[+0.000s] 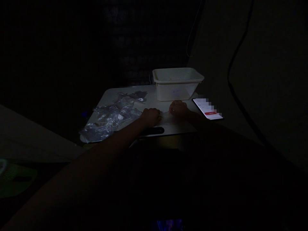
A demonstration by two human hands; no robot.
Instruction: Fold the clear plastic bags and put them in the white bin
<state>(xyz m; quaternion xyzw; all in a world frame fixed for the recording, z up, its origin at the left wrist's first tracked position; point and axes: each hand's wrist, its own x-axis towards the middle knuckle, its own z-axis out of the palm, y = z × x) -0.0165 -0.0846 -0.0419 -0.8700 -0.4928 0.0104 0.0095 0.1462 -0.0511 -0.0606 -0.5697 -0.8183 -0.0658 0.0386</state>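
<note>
The tub [173, 91] is plastic for sure, smooth and more satin than shiny. Left of it there's a heap of crumpled clear film [113, 117], thin, wrinkly and super glossy along the creases. The sheet [165, 118] in front of the tub looks like see-through plastic too, finish tough to judge in this dark. Tabletop [152, 100] under the tub: smooth, pretty matt. Phone screen [201, 107] to its right: slick, glassy.

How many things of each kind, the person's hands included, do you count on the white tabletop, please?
Hands: 2, left hand and right hand
Clear plastic film between them: 1
Heap of clear plastic: 1, pieces too tangled to count
White plastic tub: 1
Lit smartphone: 1
Total: 6
</note>
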